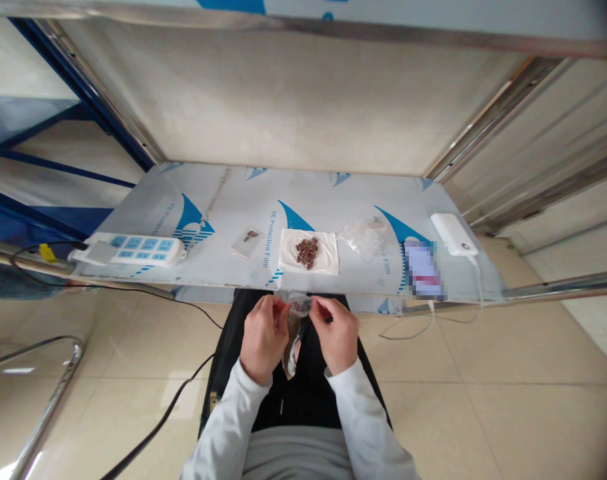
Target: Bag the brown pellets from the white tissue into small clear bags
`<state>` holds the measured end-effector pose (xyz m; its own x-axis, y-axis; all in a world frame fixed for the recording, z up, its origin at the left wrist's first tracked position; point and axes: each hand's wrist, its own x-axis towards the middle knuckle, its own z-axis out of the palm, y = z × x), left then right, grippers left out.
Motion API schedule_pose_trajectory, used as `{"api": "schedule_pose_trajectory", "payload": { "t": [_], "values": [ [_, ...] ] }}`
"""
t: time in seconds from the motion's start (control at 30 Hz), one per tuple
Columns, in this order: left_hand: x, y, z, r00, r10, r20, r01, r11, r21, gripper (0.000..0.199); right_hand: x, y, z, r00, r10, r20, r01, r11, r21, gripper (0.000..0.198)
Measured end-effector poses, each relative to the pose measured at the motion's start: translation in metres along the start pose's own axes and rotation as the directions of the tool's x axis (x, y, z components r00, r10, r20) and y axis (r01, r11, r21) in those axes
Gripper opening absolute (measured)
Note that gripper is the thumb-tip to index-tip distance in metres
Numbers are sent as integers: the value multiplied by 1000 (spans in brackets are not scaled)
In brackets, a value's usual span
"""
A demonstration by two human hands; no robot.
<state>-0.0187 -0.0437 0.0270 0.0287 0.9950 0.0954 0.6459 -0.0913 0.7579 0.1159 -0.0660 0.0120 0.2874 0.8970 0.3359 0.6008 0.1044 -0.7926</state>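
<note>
Between my two hands, just in front of the shelf's edge and over my lap, is a small clear plastic bag (pixel 300 305). A few small dark reddish pieces seem to be inside it. My left hand (pixel 265 337) pinches the bag's left side, and my right hand (pixel 336 333) pinches its right side. Beyond them, a pile of small brown cylindrical pieces (pixel 307 253) lies on a white cloth (pixel 329 261). To the left, another clear bag (pixel 244 244) lies flat with a few brown pieces in it. Several clear bags (pixel 366 239) are heaped to the right of the cloth.
The film-covered shelf (pixel 223 200) holds a power strip (pixel 146 250) at left. A phone (pixel 423 270) and a white power bank (pixel 453 233) with a cable lie at right. A black cord (pixel 158 413) runs over the floor at left. Another shelf (pixel 383 23) hangs above.
</note>
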Motion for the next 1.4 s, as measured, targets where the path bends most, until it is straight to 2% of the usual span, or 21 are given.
{"api": "schedule_pose_trajectory", "payload": {
  "t": [0.1,0.17,0.23,0.33,0.4,0.47,0.53,0.6,0.7,0.77,0.87,0.97,1.13,1.27,1.33,1.4],
  "values": [
    [-1,10,-7,999,51,-18,-49,991,121,14,2,0,-8,999,-50,-21,49,998,-42,10],
    [0,18,-14,998,66,7,-66,992,109,12,4,-2,-13,993,-88,73,87,996,21,23],
    [2,25,-22,996,65,57,-69,995,76,10,8,-4,-18,965,-161,206,142,984,105,41],
    [5,33,-33,990,19,143,-22,999,24,9,14,-7,-24,907,-267,326,198,953,229,46],
    [5,38,-39,981,-20,194,24,1000,-20,11,19,-9,-28,882,-291,370,166,928,334,53],
    [6,41,-43,967,-34,251,54,996,-72,14,24,-10,-31,849,-302,434,105,901,421,78],
    [7,42,-46,956,-30,293,64,992,-108,16,28,-11,-31,818,-310,484,75,893,444,90],
    [9,40,-48,952,-25,305,55,994,-91,18,30,-10,-29,826,-280,489,61,907,416,77],
    [15,36,-50,960,-2,279,-12,999,49,18,28,-6,-23,878,-206,431,16,914,405,54],
    [21,34,-51,968,27,251,-61,990,128,18,27,-3,-19,893,-176,415,-23,902,431,56],
    [29,35,-51,976,67,209,-101,982,158,19,27,-2,-15,894,-169,414,-56,876,479,66],
    [36,37,-49,980,65,188,-96,982,160,20,29,-3,-10,909,-159,385,-68,855,515,61],
    [47,37,-47,986,27,164,-55,983,174,18,35,-1,-6,933,-140,332,-11,910,414,50],
    [50,27,-51,997,54,60,-58,996,64,30,65,17,-6,941,-156,302,61,952,301,48],
    [49,15,-52,999,44,32,-45,997,57,34,95,29,-5,925,-181,335,141,980,138,48],
    [50,-3,-51,999,15,42,-19,996,92,36,129,39,-4,874,-186,449,272,953,-135,48]
  ]
}}
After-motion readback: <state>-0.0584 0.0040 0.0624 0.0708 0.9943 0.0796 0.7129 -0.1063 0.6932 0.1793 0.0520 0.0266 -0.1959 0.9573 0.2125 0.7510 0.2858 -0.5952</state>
